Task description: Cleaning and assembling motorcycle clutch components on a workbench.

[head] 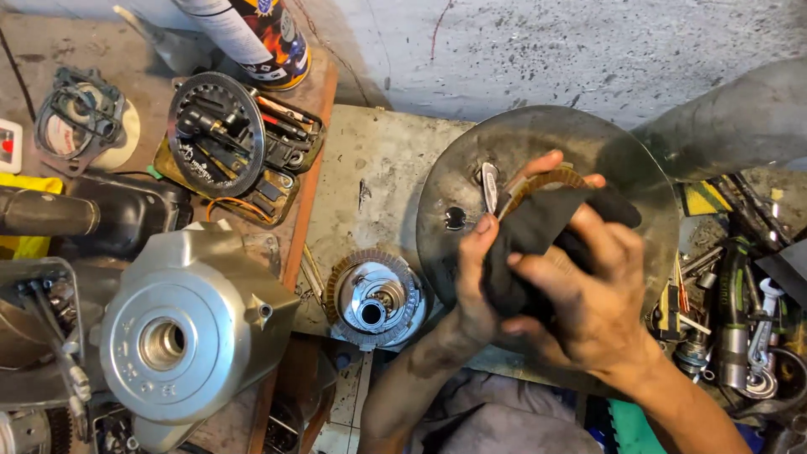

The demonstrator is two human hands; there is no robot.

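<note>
Both my hands work over a round metal pan (622, 160). My left hand (475, 277) grips a brown friction ring (551, 178) by its lower edge, fingers reaching up past it. A dark cloth (538, 227) is wrapped over the ring, and my right hand (593, 294) presses that cloth against it. A small metal blade-like piece (489, 185) lies in the pan just left of the ring. A clutch assembly (374, 301) with a toothed brown rim rests on the slab to the left of my left hand.
A silver engine side cover (181, 324) sits at lower left. Behind it are a sprocket over a tray of tools (227, 139), a gasket (80, 118) and a spray can (261, 38). Loose tools (740, 311) crowd the right edge. A grey pipe (731, 118) crosses upper right.
</note>
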